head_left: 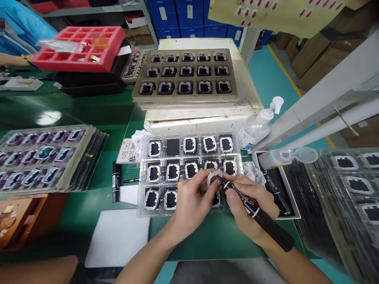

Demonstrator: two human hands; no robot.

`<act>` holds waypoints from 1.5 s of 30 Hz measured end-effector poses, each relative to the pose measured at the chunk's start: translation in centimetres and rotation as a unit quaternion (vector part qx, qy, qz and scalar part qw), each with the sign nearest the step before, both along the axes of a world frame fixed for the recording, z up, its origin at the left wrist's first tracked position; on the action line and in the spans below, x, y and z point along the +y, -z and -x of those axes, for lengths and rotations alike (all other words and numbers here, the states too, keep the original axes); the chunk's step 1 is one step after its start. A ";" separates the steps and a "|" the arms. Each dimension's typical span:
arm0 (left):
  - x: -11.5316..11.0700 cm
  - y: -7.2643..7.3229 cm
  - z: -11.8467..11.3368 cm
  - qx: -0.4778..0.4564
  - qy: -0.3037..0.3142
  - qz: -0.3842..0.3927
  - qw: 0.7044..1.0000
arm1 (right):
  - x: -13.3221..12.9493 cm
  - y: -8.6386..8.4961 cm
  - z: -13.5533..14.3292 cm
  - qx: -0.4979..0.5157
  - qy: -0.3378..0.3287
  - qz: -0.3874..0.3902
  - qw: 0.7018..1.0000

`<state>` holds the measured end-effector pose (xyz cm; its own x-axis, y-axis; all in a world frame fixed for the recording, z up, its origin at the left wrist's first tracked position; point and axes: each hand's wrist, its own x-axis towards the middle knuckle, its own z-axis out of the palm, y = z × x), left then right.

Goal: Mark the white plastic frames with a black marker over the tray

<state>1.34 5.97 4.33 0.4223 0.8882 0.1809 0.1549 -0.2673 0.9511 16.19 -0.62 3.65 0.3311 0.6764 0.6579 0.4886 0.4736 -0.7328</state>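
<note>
Pinched between the fingertips of my left hand (192,201) is a small white-rimmed frame piece (213,175), partly hidden by the fingers. My right hand (251,197) grips a thick black marker pen (274,228), its tip at the edge of the piece. Both hands are over the front right of a clear plastic tray (142,157), where similar white-rimmed black frames (172,172) sit in rows. One pocket in the back row shows only a dark square (173,147). The hands cover some front pockets.
Behind stands a beige tray (185,98) of frames on a white foam block (195,125). A pump bottle (254,128) and black box (278,189) are to the right. Stacked trays flank both sides (94,157). Another black marker (116,183) lies left. A person's arm (13,60) shows far left.
</note>
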 end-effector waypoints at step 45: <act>-1.1 0.0 0.0 0.059 -0.056 -0.109 0.991 | 0.1 -0.5 0.2 -0.063 0.024 -0.029 0.997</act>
